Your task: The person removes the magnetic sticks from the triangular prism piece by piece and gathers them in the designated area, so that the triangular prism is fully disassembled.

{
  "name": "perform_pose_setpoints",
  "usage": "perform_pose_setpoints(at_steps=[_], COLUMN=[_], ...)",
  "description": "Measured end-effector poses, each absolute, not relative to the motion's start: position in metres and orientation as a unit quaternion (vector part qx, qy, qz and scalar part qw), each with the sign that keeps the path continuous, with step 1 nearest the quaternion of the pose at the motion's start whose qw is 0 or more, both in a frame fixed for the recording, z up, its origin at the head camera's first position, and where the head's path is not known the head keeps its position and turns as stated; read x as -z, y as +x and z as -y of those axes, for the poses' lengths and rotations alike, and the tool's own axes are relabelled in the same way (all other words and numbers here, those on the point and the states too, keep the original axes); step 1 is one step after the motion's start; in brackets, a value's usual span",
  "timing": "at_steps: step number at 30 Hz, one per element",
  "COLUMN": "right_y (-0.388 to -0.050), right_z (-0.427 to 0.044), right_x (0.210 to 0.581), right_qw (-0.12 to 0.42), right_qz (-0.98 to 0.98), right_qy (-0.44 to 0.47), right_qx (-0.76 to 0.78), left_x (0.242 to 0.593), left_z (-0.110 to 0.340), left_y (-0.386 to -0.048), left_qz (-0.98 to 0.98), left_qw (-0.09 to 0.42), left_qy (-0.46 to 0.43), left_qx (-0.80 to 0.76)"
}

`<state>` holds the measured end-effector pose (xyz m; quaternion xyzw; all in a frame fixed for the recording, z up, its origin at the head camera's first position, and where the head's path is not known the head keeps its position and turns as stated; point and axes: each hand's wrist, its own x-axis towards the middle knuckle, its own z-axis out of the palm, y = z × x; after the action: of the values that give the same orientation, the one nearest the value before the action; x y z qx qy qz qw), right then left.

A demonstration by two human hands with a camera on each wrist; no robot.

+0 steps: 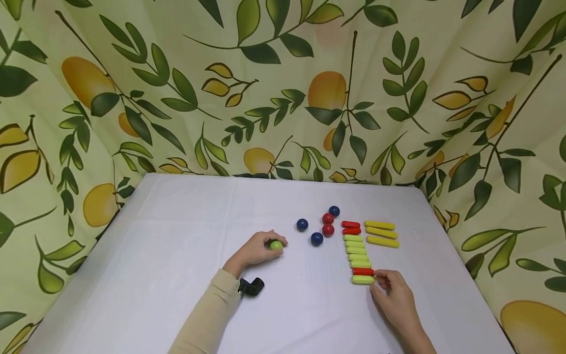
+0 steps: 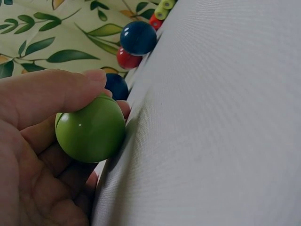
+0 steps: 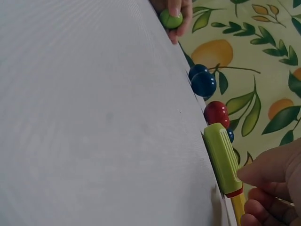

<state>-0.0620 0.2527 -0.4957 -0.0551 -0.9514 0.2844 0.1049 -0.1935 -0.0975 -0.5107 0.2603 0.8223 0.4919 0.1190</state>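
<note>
My left hand [image 1: 262,248] pinches a glossy green ball [image 2: 91,129] between thumb and fingers, close to the tabletop. My right hand [image 1: 395,297] is at the near end of a column of short rods, its thumb and index finger at the right end of the nearest light green rod [image 1: 363,280]. In the right wrist view its thumb touches this ridged rod [image 3: 221,155]. A red rod [image 1: 362,271] lies just behind it, near the index fingertip. Farther back come several light green rods [image 1: 357,250], then two red rods [image 1: 351,231].
Three blue balls [image 1: 316,239] and two red balls [image 1: 327,230] sit left of the column's far end. Right of it lie three longer yellow rods [image 1: 382,242]. A black device [image 1: 252,286] is at the left wrist. Leaf-patterned cloth [image 1: 283,113] surrounds the white table [image 1: 132,275].
</note>
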Motion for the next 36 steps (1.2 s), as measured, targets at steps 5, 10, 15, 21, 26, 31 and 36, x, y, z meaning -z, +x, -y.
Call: perform_pose_setpoints(at_steps=[5,10,15,21,26,31,36], right_y=[-0.064,-0.066,-0.069,-0.078,-0.079,-0.078,-0.077], right_z=[-0.25,-0.24,-0.224,-0.197,-0.177,-0.17,-0.171], right_x=[0.489,0.483,0.482,0.486,0.492,0.496,0.499], right_qw=[0.164,0.156,0.12,0.04,-0.046,-0.085,-0.104], right_qz=[0.937,0.92,0.903,0.868,0.845,0.829,0.818], right_qy=[-0.016,-0.004,0.015,0.048,0.06,0.088,0.101], right_qx=[-0.307,-0.36,-0.413,-0.493,-0.529,-0.545,-0.556], left_x=[0.509,0.508,0.508,0.503,0.499,0.498,0.501], left_z=[0.097,0.096,0.095,0.096,0.092,0.085,0.077], left_y=[-0.195,-0.198,-0.204,-0.224,-0.249,-0.272,-0.282], left_qz=[-0.828,-0.823,-0.818,-0.808,-0.798,-0.791,-0.814], left_qw=[0.112,0.115,0.124,0.104,0.095,0.079,0.053], left_qy=[0.247,0.251,0.227,0.184,0.14,0.1,0.076], left_qx=[-0.49,-0.497,-0.513,-0.549,-0.578,-0.599,-0.573])
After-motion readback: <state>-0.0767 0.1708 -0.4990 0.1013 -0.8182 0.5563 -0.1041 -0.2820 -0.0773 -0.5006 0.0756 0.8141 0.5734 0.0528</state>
